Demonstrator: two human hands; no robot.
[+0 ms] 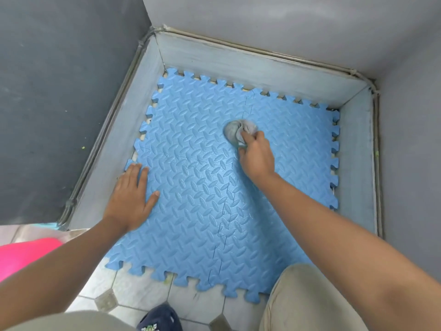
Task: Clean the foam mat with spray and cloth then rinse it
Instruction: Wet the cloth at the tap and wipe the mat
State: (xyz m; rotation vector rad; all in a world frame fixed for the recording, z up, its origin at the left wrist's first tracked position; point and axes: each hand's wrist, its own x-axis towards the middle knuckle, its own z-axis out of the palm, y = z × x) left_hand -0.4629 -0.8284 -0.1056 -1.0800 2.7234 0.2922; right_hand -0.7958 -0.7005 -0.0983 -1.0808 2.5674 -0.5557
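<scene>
A blue foam mat (202,187) of interlocking embossed tiles is pressed flat by the open left hand (132,194) while a crumpled grey cloth (239,132) is clamped in the right hand's (256,155) grip.

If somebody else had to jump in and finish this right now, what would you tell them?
Right hand: gripping a bunched grey cloth, pressed on the blue foam mat near its far middle.
Left hand: open, flat on the mat's left edge, steadying it.
Mat: interlocked tiles lying in a walled corner, near edge over the tiled floor.
Spray bottle: not in view.
Done: wiping is under way; how much is covered I cannot tell.
Left: finish wiping the rest, then rinse the mat.
</scene>
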